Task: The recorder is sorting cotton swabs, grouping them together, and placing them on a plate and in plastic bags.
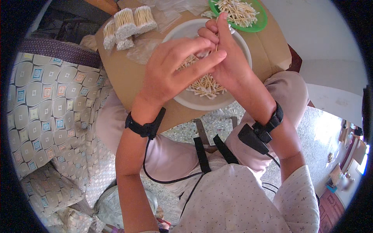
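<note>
My right hand [230, 48] is closed above a white bowl [181, 101], thumb pointing up, with a few cotton swabs [216, 46] in its curled fingers. White swab tips show past those fingers. From the left, my left hand [171, 66] reaches across to my right palm. Its thumb and fingers are apart, their tips close to the held swabs; whether they touch them I cannot tell. Loose cotton swabs [208, 87] lie in the bowl under both hands, partly hidden by them.
At the back right, a green bowl [262, 24] holds more swabs. Several packed bundles of swabs [125, 24] stand at the back left, beside clear plastic bags [142, 50]. Brown cardboard [120, 73] lies under everything. A patterned sofa [50, 101] is on the left.
</note>
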Demonstrator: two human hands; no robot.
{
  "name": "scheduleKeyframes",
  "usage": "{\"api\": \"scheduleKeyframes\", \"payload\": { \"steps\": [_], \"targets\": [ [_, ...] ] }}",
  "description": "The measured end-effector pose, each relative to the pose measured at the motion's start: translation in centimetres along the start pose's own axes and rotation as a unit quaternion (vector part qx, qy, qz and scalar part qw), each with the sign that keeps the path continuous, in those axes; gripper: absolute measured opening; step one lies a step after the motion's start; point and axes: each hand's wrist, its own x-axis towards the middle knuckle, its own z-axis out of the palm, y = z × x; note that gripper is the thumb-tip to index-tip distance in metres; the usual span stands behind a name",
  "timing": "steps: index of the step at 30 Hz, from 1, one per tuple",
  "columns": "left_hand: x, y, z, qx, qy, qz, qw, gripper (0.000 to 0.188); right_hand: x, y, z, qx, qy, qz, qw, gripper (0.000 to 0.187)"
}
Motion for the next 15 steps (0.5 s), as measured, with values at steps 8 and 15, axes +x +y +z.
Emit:
{"api": "scheduleKeyframes", "payload": {
  "steps": [8, 15],
  "targets": [
    [0.7, -0.5, 0.0, -0.106, -0.067, -0.229, 0.965, 0.072, -0.5, -0.2, 2.0, -0.021, 0.067, 0.076, 0.995, 0.044],
    [0.1, -1.4, -1.9, -0.018, -0.215, -0.209, 0.954, 0.061, 0.1, -2.4, -0.3, -0.043, 0.102, 0.073, 0.991, 0.048]
  ]
}}
